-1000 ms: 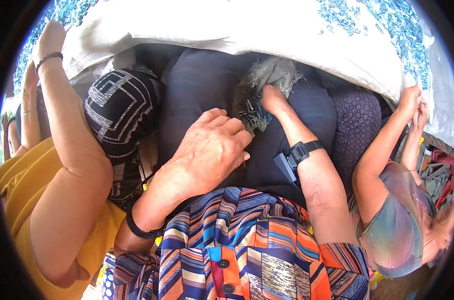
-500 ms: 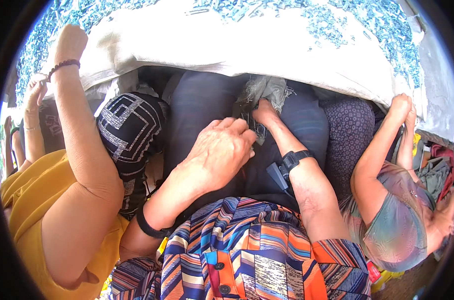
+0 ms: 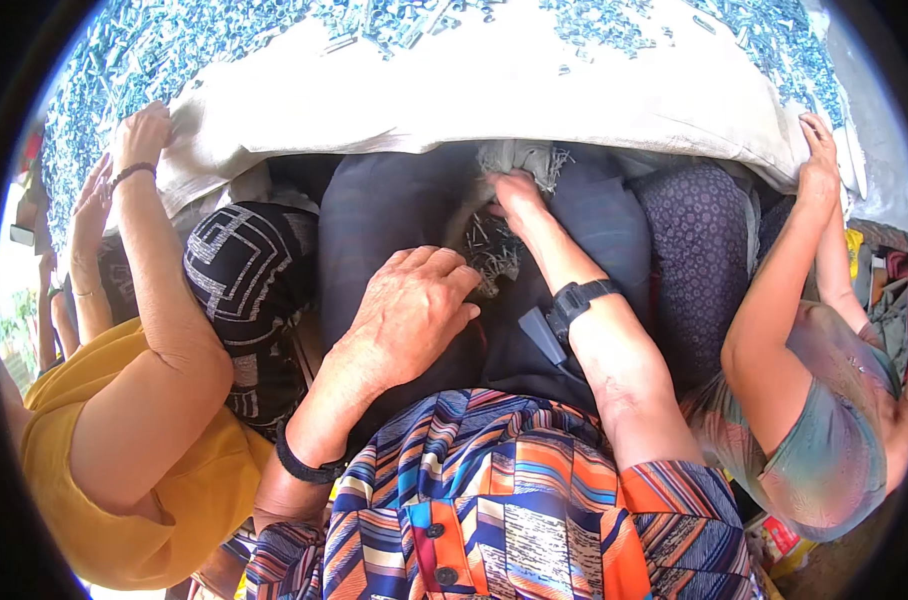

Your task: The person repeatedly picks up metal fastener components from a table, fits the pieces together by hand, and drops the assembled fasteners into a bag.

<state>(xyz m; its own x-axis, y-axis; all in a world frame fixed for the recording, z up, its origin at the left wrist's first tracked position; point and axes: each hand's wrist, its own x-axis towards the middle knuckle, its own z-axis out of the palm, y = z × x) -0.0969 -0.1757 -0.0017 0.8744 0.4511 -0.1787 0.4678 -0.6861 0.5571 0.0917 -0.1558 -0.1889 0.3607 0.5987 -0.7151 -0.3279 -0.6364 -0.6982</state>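
My left hand [image 3: 414, 312] hovers over my lap, back up, with its fingers curled and pressed together. Whatever they may hold is hidden under the hand. My right hand [image 3: 517, 200] reaches forward between my knees, fingers closed at the edge of a frayed grey sack cloth [image 3: 519, 158]. Just below it, between my thighs, lies a dark bunch of small thin metal pieces [image 3: 489, 250]. A white sheet [image 3: 454, 100] hangs over the edge ahead of me, with a great many small shiny bluish metal pieces [image 3: 619, 28] spread on it.
On my left, a person in a yellow top [image 3: 164, 450] has a hand at the sheet's edge. A person in a grey-green top [image 3: 824, 430] on my right reaches to its right corner. Their patterned knees, one black [image 3: 244, 270] and one purple [image 3: 694, 230], flank mine.
My left hand has shifted slightly left and down, and my right hand a little forward. More of the thin metal pieces show between my thighs. Both neighbours' hands have moved along the sheet.
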